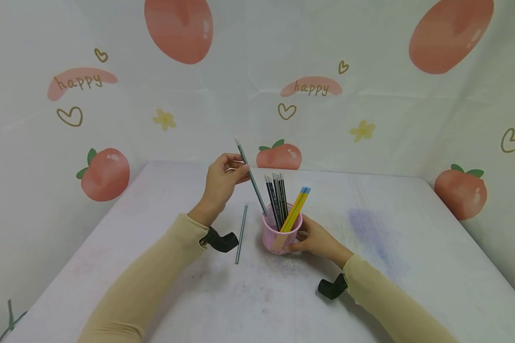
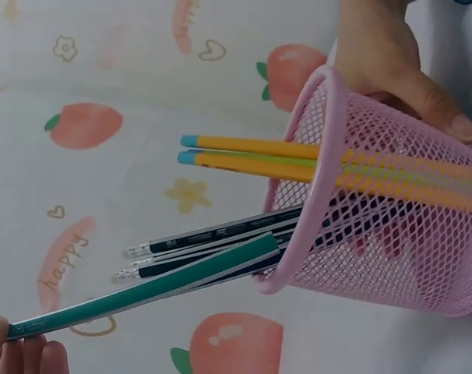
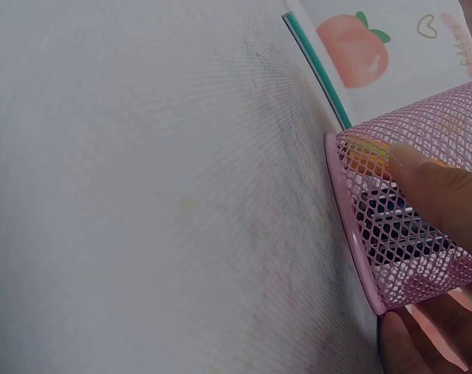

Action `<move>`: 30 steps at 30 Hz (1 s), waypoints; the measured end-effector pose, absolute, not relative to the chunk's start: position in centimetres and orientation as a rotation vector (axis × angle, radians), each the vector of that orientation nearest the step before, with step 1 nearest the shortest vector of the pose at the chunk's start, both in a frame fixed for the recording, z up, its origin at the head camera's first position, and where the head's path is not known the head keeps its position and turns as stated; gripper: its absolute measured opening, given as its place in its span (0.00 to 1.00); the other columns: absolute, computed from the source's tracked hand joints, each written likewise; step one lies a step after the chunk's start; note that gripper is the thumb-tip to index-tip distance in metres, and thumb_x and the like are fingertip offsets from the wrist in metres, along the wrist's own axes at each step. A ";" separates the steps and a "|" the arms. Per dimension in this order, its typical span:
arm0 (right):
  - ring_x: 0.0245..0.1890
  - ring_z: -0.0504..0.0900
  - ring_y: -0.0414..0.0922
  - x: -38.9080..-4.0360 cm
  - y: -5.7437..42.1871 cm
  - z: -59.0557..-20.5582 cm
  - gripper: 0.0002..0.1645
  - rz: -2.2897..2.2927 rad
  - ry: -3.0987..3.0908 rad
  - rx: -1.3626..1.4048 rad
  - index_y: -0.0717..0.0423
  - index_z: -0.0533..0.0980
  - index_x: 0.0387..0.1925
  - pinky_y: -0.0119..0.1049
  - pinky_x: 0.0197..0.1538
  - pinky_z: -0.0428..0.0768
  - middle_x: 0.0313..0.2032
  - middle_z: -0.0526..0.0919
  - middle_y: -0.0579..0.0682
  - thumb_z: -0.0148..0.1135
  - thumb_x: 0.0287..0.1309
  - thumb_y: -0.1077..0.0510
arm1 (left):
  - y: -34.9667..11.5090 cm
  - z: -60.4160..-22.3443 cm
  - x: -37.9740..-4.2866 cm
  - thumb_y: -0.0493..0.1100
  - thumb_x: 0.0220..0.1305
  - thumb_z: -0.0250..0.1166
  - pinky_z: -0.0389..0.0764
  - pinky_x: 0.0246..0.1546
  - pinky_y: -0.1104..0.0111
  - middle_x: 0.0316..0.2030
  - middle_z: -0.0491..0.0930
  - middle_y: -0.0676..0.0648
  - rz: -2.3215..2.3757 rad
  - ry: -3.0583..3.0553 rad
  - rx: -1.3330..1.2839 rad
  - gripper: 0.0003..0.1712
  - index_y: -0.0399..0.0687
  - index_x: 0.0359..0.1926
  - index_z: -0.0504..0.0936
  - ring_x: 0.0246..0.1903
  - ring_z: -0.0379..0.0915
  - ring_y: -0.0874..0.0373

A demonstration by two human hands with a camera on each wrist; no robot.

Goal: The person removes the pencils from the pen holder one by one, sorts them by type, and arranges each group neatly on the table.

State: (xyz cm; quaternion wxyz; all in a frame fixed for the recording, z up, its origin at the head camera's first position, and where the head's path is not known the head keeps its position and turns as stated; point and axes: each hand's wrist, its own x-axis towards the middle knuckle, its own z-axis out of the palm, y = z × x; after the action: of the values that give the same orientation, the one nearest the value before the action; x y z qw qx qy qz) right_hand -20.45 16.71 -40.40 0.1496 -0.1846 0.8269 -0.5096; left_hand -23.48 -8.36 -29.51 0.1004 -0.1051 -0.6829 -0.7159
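My left hand (image 1: pixel 221 182) pinches a green pencil (image 1: pixel 254 183) near its upper end. The pencil slants down to the right, and its lower end is at the rim of a pink mesh pencil cup (image 2: pixel 423 273). My right hand (image 1: pixel 319 239) grips the cup low on its right side, with the thumb (image 3: pixel 438 191) against the mesh in the right wrist view. Several black pencils (image 1: pixel 278 195) and yellow pencils (image 1: pixel 296 209) with blue ends stand in the cup. Another green pencil (image 1: pixel 242 233) lies on the table, left of the cup.
A white cloth covers the table (image 1: pixel 257 305), with a bluish smudge (image 1: pixel 373 238) right of the cup. Behind stands a white backdrop (image 1: pixel 236 95) printed with peaches, hearts and flowers. Green strips (image 1: pixel 11 319) show at the lower left corner.
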 end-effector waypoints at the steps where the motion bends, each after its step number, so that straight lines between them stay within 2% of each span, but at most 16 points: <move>1: 0.65 0.69 0.58 -20.5 16.7 -40.4 0.59 -1.472 2.370 -0.524 0.52 0.53 0.73 0.52 0.65 0.69 0.67 0.67 0.56 0.78 0.43 0.59 | -8.5 -29.4 -23.5 0.29 0.64 0.61 0.85 0.41 0.66 0.34 0.74 0.47 -2.110 -2.016 -0.307 0.15 0.31 0.50 0.71 0.29 0.80 0.64; 10: 0.65 0.69 0.57 -20.7 16.8 -40.7 0.58 -1.474 2.372 -0.544 0.52 0.55 0.73 0.52 0.66 0.69 0.66 0.69 0.56 0.78 0.43 0.58 | -9.4 -29.2 -24.2 0.33 0.65 0.62 0.86 0.39 0.67 0.35 0.76 0.48 -2.098 -2.044 -0.254 0.17 0.34 0.54 0.72 0.34 0.83 0.56; 19: 0.66 0.68 0.57 -20.7 16.7 -40.8 0.59 -1.475 2.355 -0.523 0.51 0.54 0.73 0.51 0.66 0.69 0.67 0.67 0.55 0.78 0.43 0.57 | -10.0 -29.7 -24.6 0.33 0.65 0.62 0.86 0.38 0.66 0.35 0.76 0.46 -2.072 -2.176 -0.186 0.22 0.40 0.60 0.72 0.35 0.82 0.53; 30: 0.66 0.68 0.57 -20.8 16.8 -41.1 0.59 -1.472 2.363 -0.526 0.50 0.54 0.73 0.51 0.66 0.69 0.67 0.68 0.55 0.78 0.43 0.57 | -10.7 -32.2 -25.4 0.33 0.64 0.62 0.86 0.38 0.65 0.39 0.78 0.41 -1.970 -2.379 -0.138 0.26 0.43 0.63 0.71 0.30 0.81 0.59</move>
State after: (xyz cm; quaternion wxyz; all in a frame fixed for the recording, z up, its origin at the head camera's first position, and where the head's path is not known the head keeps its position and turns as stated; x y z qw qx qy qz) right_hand -20.82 16.84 -41.10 0.1537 -0.1833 0.8242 -0.5133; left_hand -25.42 -10.68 -32.20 0.0247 -0.0446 -0.7692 -0.6369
